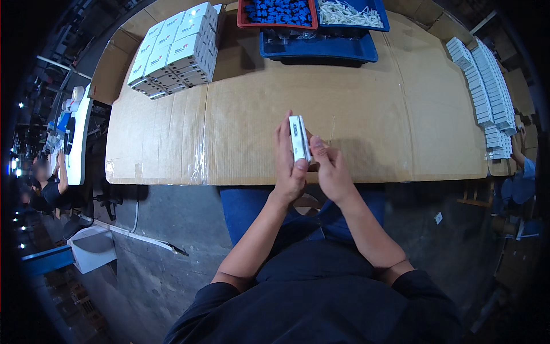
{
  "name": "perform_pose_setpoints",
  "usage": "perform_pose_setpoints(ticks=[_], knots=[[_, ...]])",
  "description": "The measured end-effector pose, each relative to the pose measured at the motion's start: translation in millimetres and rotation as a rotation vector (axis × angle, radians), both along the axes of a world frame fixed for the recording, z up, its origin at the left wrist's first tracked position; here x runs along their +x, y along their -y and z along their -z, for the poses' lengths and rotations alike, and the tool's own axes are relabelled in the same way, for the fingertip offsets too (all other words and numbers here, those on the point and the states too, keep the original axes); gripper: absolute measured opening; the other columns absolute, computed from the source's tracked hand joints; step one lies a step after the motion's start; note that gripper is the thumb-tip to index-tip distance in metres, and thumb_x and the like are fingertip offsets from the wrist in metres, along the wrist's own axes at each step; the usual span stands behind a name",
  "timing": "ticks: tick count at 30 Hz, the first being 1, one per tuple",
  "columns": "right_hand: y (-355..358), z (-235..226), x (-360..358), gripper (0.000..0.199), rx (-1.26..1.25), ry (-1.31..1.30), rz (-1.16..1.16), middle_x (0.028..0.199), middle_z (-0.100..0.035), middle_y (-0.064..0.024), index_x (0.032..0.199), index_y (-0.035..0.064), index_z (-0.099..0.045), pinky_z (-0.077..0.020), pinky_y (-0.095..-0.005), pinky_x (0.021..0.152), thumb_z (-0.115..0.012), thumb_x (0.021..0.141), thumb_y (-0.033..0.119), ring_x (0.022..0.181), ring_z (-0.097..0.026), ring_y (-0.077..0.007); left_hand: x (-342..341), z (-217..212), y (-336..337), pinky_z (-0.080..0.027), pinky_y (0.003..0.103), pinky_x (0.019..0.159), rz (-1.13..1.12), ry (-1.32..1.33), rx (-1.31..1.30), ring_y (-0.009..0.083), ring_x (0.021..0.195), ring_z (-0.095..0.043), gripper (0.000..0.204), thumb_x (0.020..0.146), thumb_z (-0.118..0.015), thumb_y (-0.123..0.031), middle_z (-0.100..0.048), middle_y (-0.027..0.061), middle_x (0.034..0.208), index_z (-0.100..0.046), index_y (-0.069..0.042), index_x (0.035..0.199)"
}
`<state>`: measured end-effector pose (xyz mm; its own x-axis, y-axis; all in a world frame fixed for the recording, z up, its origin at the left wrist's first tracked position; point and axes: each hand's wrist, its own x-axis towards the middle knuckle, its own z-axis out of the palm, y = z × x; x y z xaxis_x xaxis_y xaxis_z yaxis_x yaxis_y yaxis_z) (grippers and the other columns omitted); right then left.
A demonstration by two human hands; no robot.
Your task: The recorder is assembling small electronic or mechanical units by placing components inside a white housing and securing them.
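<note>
Both my hands are around a small white box (298, 139) with dark printing, held above the front part of the cardboard-covered table (252, 114). My left hand (286, 166) grips it from the left, thumb pressed on its near end and fingers behind it. My right hand (331, 169) is at the box's right side, its thumb raised near the edge and its fingers curled, partly hidden behind the box. Whether the right fingers press on the box or on a flap of it is too small to tell.
Stacked white boxes (172, 49) stand at the far left. At the back are a red tray (278, 26) of blue parts, a blue tray (385, 23) of white pieces and another blue tray (321, 54). Rows of small white boxes (484, 86) line the right edge. People sit at both sides.
</note>
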<state>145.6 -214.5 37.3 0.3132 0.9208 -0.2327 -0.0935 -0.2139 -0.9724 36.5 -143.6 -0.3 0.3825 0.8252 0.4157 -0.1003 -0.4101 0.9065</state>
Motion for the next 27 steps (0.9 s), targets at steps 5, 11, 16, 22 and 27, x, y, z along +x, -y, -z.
perform_pose_setpoints(ticks=[5, 11, 16, 22, 27], knots=[[11, -18, 28, 0.069, 0.053, 0.211, -0.26, 0.16, -0.03, -0.0151, 0.158, 0.0149, -0.049, -0.0476, -0.0416, 0.109, -0.069, 0.1, 0.048, 0.139, -0.047, -0.0275, 6, -11, 12, -0.035, 0.044, 0.12, 0.116, 0.311, -0.568, 0.0296, 0.14, -0.048, 0.091, 0.105, -0.036, -0.071, -0.042, 0.0177, 0.157, -0.029, -0.001, 0.163], [11, -9, 40, 0.079, 0.378, 0.856, -0.199, 0.163, -0.035, -0.0178, 0.151, 0.0157, -0.058, -0.0425, -0.0494, 0.118, -0.083, 0.083, 0.047, 0.148, -0.042, -0.039, 0, -33, 8, -0.054, 0.041, 0.106, 0.223, 0.233, -1.044, 0.0251, 0.128, -0.062, 0.082, 0.104, -0.036, -0.074, -0.063, 0.0146, 0.136, -0.047, -0.008, 0.151], [0, -8, 49, 0.084, 0.647, 0.943, -0.192, 0.149, -0.056, -0.0199, 0.142, 0.0014, -0.062, -0.0468, -0.0489, 0.114, -0.082, 0.08, 0.054, 0.136, -0.056, -0.04, 2, -53, 22, -0.058, 0.043, 0.1, 0.382, 0.362, -1.323, 0.0274, 0.122, -0.065, 0.081, 0.102, -0.037, -0.075, -0.062, 0.0139, 0.135, -0.048, -0.011, 0.15], [-10, -10, 41, 0.075, 0.788, 0.914, -0.139, 0.135, -0.066, -0.0244, 0.133, -0.0066, -0.066, -0.0535, -0.0475, 0.104, -0.077, 0.088, 0.052, 0.122, -0.066, -0.0416, -6, -59, 22, -0.059, 0.044, 0.098, 0.418, 0.385, -1.299, 0.0279, 0.121, -0.065, 0.079, 0.102, -0.039, -0.075, -0.061, 0.0143, 0.134, -0.047, -0.011, 0.149], [-12, 1, 36, 0.076, 0.816, 0.869, -0.123, 0.134, -0.066, -0.0261, 0.134, -0.0078, -0.065, -0.0544, -0.045, 0.103, -0.073, 0.091, 0.054, 0.121, -0.068, -0.0414, -13, -58, 25, -0.056, 0.044, 0.101, 0.44, 0.432, -1.25, 0.027, 0.122, -0.064, 0.078, 0.103, -0.039, -0.073, -0.06, 0.0135, 0.134, -0.046, -0.011, 0.149]])
